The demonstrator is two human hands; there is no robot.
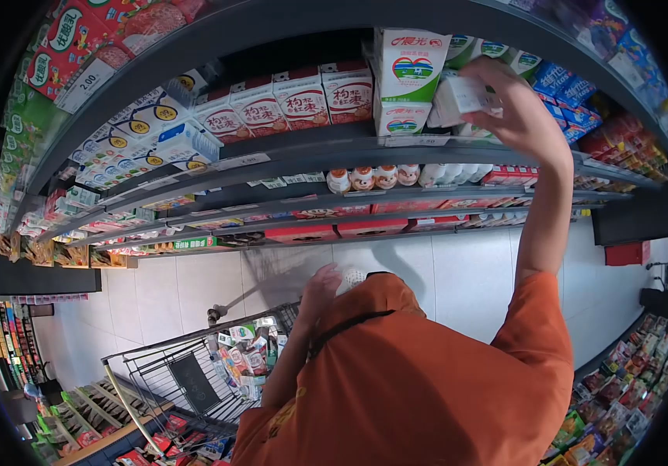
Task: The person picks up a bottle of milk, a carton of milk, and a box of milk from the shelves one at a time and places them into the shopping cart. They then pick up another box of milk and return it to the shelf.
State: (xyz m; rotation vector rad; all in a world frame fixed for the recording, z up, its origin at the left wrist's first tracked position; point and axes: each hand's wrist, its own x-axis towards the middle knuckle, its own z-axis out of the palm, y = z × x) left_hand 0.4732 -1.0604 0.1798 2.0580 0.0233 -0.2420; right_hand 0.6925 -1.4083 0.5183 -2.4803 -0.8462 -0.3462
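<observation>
At the upper right, my right hand [512, 113] is closed around a small white carton [458, 97] on the shelf. Its printed face is turned partly away and blurred. Directly left of it, white and green milk cartons [411, 68] with a heart picture are stacked two high. My left hand [320, 289] hangs low in front of my body, near the shopping cart's edge, with its fingers loosely out and nothing visible in them. Packaged goods [247, 353] lie in the wire shopping cart [194, 380] beside my left arm.
Red and white drink boxes [300, 102] line the same shelf, with blue packs [571, 89] on the right. Small bottles [373, 179] stand one shelf lower. A dark shelf edge [295, 31] arches above. Pale floor tiles [458, 264] run below, and more goods [629, 380] sit behind me.
</observation>
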